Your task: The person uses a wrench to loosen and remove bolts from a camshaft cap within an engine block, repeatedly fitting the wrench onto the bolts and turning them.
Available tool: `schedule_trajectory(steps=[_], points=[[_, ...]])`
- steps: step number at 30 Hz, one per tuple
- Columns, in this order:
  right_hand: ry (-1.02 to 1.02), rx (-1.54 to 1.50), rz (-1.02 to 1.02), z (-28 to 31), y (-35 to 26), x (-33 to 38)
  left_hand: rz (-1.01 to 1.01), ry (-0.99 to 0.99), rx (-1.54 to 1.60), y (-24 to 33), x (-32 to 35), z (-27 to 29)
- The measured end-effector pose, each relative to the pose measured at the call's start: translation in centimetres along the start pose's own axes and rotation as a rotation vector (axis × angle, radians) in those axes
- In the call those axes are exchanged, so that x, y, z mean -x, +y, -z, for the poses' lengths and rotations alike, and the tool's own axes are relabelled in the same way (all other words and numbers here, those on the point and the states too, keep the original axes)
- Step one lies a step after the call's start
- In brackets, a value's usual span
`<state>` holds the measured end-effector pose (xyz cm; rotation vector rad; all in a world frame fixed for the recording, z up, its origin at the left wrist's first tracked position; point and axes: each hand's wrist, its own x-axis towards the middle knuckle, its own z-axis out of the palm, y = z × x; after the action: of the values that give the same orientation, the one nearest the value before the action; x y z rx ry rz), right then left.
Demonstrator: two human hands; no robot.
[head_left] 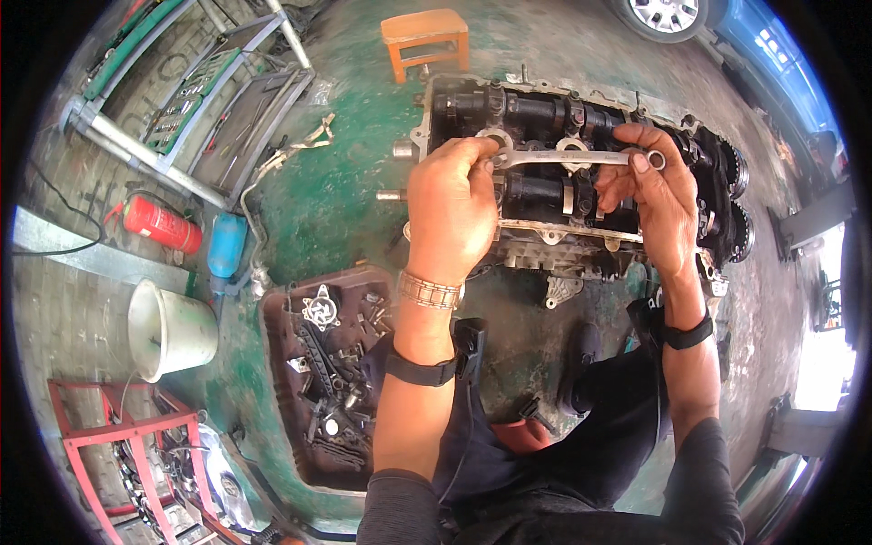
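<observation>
A combination wrench (563, 158) lies level between my two hands, above an engine's cylinder head (536, 227) with dark, oily camshafts. My left hand (452, 195) is closed, with thumb and fingers pinching the wrench's left end. At the other end, beside its ring, the fingers of my right hand (668, 195) are closed on the shank. Toothed cam gears (743, 238) show at the engine's right end. The fingers hide part of the wrench's left end and some of the camshaft behind it.
A brown tray (282, 363) of loose metal parts sits at lower left. Beyond it are a white bucket (168, 331), a blue bottle (226, 243) and a red fire extinguisher (162, 224). An orange stool (424, 32) stands behind; a tool cart (204, 118) stands at far left.
</observation>
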<state>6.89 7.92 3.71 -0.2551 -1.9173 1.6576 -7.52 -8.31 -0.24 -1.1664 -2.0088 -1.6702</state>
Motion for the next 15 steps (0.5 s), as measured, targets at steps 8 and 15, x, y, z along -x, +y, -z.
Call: schedule_trajectory(steps=[8,15], points=[[-0.067,0.148,-0.018,0.3,-0.5,-2.4,0.141,-0.095,-0.044,0.1,0.0,0.0],[0.1,0.098,-0.117,-0.3,-0.3,-2.4,0.14,-0.065,-0.032,-0.2,0.1,-0.2]])
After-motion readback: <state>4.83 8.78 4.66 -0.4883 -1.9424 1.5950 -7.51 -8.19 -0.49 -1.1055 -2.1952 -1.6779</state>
